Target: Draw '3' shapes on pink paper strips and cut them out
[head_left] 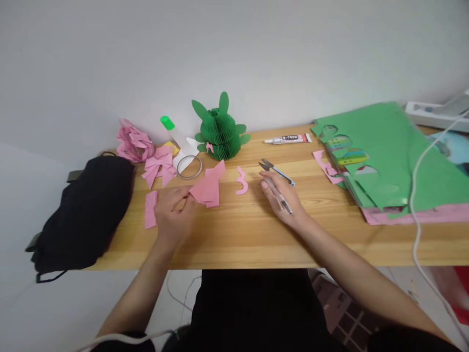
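My left hand (pixel 175 215) pinches a folded piece of pink paper (pixel 207 189) by its left edge, over another pink piece on the table. In my right hand (pixel 281 198) lies a pen (pixel 278 195) with a clear barrel, wrapped by the fingers. Thread snips (pixel 278 172) with blue handles rest just beyond that hand. Between my hands sits a wavy pink paper cutout (pixel 241 181). Farther back stands a green honeycomb paper figure (pixel 220 132) with ears and a small pink bow on its side.
Left of the figure are a green-capped glue bottle (pixel 176 133), a tape ring (pixel 189 166), a pink paper bow (pixel 159 166), crumpled pink paper (pixel 135 142) and a black bag (pixel 88 212). A glue tube (pixel 289 139) lies behind. Green cut sheets (pixel 399 156) and a white cable (pixel 414 195) occupy the right.
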Available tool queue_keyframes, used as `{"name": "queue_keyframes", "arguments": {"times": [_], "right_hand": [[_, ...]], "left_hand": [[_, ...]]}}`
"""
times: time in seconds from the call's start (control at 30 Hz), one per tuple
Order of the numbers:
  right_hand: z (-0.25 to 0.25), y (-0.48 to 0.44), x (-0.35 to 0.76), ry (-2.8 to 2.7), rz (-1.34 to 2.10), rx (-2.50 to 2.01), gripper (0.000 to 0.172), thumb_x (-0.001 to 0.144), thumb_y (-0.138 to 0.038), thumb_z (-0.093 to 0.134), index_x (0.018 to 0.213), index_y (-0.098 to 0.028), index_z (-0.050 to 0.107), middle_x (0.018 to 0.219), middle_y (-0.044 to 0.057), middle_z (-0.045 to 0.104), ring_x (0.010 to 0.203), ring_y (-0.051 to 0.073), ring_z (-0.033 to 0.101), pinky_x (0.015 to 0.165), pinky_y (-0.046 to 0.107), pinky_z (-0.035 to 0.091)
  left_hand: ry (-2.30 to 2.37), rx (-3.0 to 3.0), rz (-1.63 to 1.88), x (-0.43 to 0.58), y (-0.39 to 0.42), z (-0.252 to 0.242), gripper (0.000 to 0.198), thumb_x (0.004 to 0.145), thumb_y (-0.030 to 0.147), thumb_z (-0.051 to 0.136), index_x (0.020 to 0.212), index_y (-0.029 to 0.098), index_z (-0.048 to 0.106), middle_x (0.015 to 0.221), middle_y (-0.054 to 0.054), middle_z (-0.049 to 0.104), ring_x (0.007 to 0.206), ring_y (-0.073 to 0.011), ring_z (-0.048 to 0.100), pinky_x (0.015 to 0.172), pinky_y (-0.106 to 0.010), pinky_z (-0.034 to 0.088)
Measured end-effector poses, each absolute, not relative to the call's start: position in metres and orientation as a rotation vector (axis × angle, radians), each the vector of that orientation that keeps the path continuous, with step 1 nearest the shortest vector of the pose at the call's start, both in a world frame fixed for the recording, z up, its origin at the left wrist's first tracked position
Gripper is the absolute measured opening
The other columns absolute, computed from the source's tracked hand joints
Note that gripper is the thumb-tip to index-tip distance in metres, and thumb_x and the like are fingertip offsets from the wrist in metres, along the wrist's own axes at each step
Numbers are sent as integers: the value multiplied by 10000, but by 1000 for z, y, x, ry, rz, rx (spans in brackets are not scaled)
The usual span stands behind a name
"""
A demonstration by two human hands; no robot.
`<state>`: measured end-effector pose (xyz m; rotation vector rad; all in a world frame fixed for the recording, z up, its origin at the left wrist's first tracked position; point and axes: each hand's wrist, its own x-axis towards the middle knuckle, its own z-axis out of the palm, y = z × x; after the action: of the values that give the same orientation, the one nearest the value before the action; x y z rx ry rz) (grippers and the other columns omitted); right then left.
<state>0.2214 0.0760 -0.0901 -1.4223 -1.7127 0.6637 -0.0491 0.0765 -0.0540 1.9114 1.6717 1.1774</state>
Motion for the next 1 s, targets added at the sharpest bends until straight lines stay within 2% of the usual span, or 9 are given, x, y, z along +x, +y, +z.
{"name": "queue_keyframes", "arguments": {"times": [0.1, 0.17, 0.3, 0.43, 0.57, 0.77, 0.8, 0.9, 1.0], "right_hand": [[-89, 75, 219, -1528, 944, -1276, 360, 956, -539, 408, 1147, -244, 487, 921, 69, 725, 832, 227, 719, 821, 406, 576], [-89, 75, 218, -1367, 1107, -1168, 372, 906, -577, 498, 1096, -259, 464, 880, 39, 717, 803, 206, 713, 779, 378, 581], [-86, 78, 220, -1094, 1253, -1086, 451, 736, -498, 741, 1008, -272, 463, 713, -54, 649, 607, 138, 632, 643, 300, 555], [-82, 81, 225, -908, 1394, -1124, 370, 739, -483, 702, 946, -253, 498, 637, -70, 602, 510, 115, 571, 493, 247, 478], [-85, 80, 228, -1053, 1365, -1185, 325, 732, -405, 685, 951, -249, 502, 624, -69, 594, 511, 121, 555, 511, 258, 462], [-90, 76, 236, -1599, 1072, -1263, 289, 728, -212, 595, 1000, -242, 503, 614, -78, 530, 552, 138, 528, 570, 277, 427], [-89, 76, 237, -1677, 1067, -1262, 293, 731, -197, 577, 1010, -240, 499, 597, -85, 504, 535, 135, 506, 560, 271, 411], [-86, 76, 240, -1874, 1052, -1273, 307, 720, -157, 543, 1015, -229, 500, 576, -96, 455, 503, 122, 445, 550, 256, 366], [-82, 77, 240, -1985, 1034, -1308, 317, 701, -135, 532, 1007, -218, 514, 590, -88, 456, 521, 124, 444, 569, 257, 347]], "left_hand": [[1607, 1627, 1206, -27, 66, -58, 313, 850, 456, 563, 828, 182, 712, 785, -46, 725, 739, -185, 671, 698, -309, 541], [1531, 1491, 1146, -11, 59, -65, 380, 826, 528, 568, 780, 171, 691, 680, -33, 694, 622, -158, 641, 611, -277, 526], [1392, 1356, 958, 13, 44, -75, 335, 744, 491, 702, 775, 159, 681, 647, -39, 701, 624, -174, 683, 580, -252, 526], [1321, 1319, 822, 21, 33, -77, 360, 792, 464, 653, 962, 147, 650, 732, -69, 745, 611, -193, 713, 543, -258, 532], [1258, 1403, 681, 22, 25, -77, 316, 863, 415, 536, 988, 141, 633, 790, -95, 761, 643, -194, 732, 547, -259, 544], [1237, 1761, 504, 11, 28, -69, 242, 812, 266, 610, 1017, 169, 694, 763, -33, 735, 627, -166, 683, 599, -281, 552], [1279, 1844, 513, 9, 34, -67, 251, 825, 235, 584, 1041, 167, 693, 808, -44, 729, 661, -170, 675, 645, -307, 555], [1408, 2094, 561, 7, 62, -66, 248, 886, 210, 533, 1071, 147, 686, 1038, -115, 670, 950, -245, 647, 876, -430, 517], [1391, 2305, 495, 13, 92, -72, 172, 853, 214, 651, 1012, 174, 704, 1008, -84, 642, 1003, -255, 610, 907, -415, 489]]}}
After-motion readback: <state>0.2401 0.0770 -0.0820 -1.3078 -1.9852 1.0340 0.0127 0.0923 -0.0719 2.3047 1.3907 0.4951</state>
